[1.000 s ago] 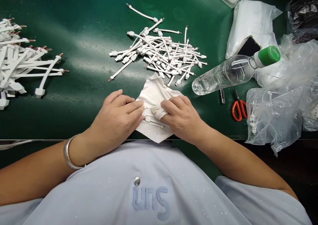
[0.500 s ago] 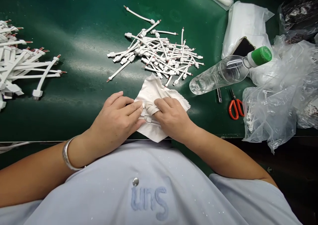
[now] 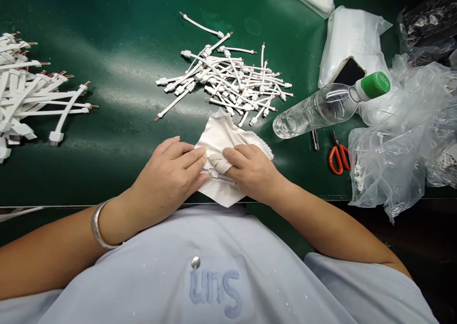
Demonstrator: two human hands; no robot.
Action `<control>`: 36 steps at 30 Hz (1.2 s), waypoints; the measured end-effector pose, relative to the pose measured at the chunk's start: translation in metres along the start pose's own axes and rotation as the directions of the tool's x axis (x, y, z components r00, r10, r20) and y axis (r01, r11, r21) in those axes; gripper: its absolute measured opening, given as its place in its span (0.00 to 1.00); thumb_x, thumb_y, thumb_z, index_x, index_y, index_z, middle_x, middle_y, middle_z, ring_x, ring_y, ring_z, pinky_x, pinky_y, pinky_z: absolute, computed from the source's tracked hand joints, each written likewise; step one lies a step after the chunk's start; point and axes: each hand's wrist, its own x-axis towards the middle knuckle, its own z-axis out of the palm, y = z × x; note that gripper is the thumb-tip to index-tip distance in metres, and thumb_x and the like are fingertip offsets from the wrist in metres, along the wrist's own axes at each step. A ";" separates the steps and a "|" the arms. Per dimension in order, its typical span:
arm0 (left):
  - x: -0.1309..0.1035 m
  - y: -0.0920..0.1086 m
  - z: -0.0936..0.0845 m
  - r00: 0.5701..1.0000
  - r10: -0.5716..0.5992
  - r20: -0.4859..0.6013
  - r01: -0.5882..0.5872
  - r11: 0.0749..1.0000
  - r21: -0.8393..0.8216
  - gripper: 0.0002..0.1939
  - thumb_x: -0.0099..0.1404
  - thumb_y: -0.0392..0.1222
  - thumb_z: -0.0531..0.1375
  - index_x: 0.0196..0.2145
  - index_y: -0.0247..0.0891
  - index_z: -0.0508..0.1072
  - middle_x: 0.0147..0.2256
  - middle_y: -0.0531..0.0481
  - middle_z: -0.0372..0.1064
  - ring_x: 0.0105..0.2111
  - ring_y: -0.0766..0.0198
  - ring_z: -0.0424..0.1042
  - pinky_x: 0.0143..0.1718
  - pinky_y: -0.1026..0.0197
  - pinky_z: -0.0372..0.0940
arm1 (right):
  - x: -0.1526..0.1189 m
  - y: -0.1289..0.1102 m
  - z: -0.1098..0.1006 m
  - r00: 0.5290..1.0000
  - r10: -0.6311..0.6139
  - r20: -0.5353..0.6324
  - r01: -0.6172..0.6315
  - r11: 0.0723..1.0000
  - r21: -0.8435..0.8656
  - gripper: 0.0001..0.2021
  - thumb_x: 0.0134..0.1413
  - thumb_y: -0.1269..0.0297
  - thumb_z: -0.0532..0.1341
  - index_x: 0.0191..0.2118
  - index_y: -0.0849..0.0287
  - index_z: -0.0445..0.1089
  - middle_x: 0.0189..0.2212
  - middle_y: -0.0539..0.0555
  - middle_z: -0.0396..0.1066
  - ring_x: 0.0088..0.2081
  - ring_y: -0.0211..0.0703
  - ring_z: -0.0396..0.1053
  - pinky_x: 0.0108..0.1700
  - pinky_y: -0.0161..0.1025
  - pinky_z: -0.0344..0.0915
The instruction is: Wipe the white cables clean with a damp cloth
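A white cloth (image 3: 223,197) lies at the table's front edge, with several short white cables (image 3: 216,173) side by side on it. My left hand (image 3: 174,167) presses its fingertips and thumb together over the cables' left ends, holding them against the cloth. My right hand (image 3: 252,169) is closed, its fingers gripping a bunched fold of cloth (image 3: 219,163) over the cables. The fingers partly hide the cables. Just beyond the cloth lies a loose pile of white cables (image 3: 232,78) with plugs at one end and bare reddish wire tips at the other.
More white cables (image 3: 28,95) are heaped at the left. On the right lie a clear bottle (image 3: 321,107) with a green cap, red-handled scissors (image 3: 337,157), a small dark metal piece (image 3: 314,140), a phone (image 3: 348,71) and plastic bags (image 3: 389,171).
My right hand has shifted slightly to the right with the cloth fold. My left hand keeps nearly the same place on the cables. The whole view has moved a little.
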 end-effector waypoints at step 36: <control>0.002 -0.005 0.001 0.994 -0.107 0.001 0.105 0.979 -0.173 0.14 0.69 0.42 0.53 0.45 0.37 0.77 0.45 0.47 0.76 0.46 0.54 0.71 0.48 0.48 0.67 | -0.071 0.121 -0.073 0.418 0.585 -0.695 -0.772 0.632 0.068 0.22 0.57 0.49 0.57 0.36 0.68 0.73 0.34 0.59 0.67 0.39 0.47 0.68 0.40 0.48 0.62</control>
